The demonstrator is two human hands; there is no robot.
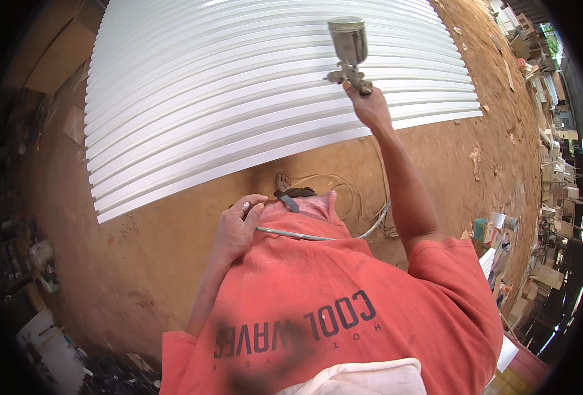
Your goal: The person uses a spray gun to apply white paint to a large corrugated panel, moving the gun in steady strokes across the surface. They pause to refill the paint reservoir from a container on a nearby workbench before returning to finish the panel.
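Observation:
My right hand (372, 108) is stretched out to the far right, closed around the handle of a metal spray gun (349, 49) with a cup on top. The gun is held above long white slats (238, 79) lying side by side. At my waist my left hand (237, 227) has curled fingers with pale specks on them. An air hose (298, 234) runs across the front of my red shirt into this hand, which grips it. The hose's part inside the palm is hidden.
Hose loops (344, 187) lie on the brown dirt ground (153, 270) beside my bare foot (282, 182). Wooden offcuts and boxes (548, 276) are strewn along the right side. Dark clutter, with a white container (41, 252), stands at the left.

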